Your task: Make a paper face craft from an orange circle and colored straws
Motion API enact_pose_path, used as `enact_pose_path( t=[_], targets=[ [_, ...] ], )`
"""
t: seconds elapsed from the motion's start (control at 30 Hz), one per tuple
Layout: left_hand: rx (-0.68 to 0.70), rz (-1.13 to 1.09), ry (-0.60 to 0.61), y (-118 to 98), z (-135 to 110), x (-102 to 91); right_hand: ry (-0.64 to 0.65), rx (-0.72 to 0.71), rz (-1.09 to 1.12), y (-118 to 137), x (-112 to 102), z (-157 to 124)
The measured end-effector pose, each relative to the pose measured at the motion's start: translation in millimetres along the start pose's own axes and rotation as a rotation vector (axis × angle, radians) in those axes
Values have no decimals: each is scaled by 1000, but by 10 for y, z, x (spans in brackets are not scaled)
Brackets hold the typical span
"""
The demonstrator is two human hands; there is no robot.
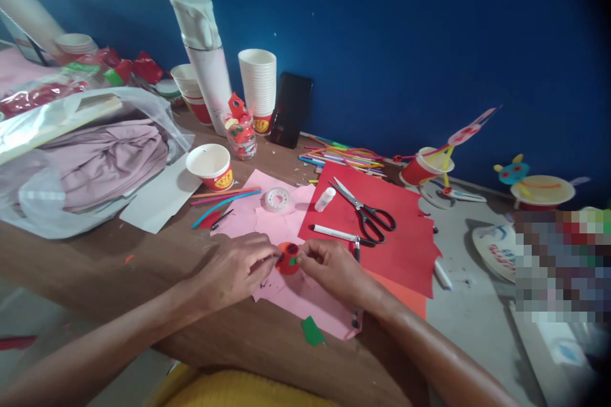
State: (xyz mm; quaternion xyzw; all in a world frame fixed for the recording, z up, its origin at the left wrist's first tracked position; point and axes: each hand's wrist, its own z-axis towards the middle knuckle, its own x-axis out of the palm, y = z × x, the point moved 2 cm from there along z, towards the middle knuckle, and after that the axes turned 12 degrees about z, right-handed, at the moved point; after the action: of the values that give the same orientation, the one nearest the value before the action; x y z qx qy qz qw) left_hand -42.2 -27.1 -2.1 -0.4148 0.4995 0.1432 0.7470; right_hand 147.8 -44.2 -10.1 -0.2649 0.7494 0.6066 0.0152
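Observation:
A small orange-red paper disc (pixel 287 265) with a dark round patch and a bit of green on it lies between my hands, above pink paper (pixel 305 302). My left hand (pixel 241 265) pinches at the disc's left edge. At its right edge, the fingers of my right hand (pixel 331 265) are closed together by the green bit; whether they also hold a tiny piece is hidden. Just beyond are a white marker (pixel 337 233), a glue stick (pixel 325 199), a tape roll (pixel 277 200) and black-handled scissors (pixel 367 211) on red paper (pixel 405 248).
A paper cup (pixel 210 166), a cup stack (pixel 258 86), a white flask (pixel 205 63) and a dark phone (pixel 292 108) stand toward the blue wall. Coloured pipe cleaners (pixel 344 159) lie behind the red paper. A plastic bag (pixel 95 165) fills the left; a green scrap (pixel 312 331) is near the front edge.

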Motion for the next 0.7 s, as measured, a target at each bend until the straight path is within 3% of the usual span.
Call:
enact_pose_path(
  t=[0.2, 0.7],
  targets=[
    [153, 240, 0, -156, -171, 38, 4, -33, -176, 15, 58, 12],
    [159, 505, 112, -144, -257, 260, -38, -2, -294, 36, 80, -6]
  ],
)
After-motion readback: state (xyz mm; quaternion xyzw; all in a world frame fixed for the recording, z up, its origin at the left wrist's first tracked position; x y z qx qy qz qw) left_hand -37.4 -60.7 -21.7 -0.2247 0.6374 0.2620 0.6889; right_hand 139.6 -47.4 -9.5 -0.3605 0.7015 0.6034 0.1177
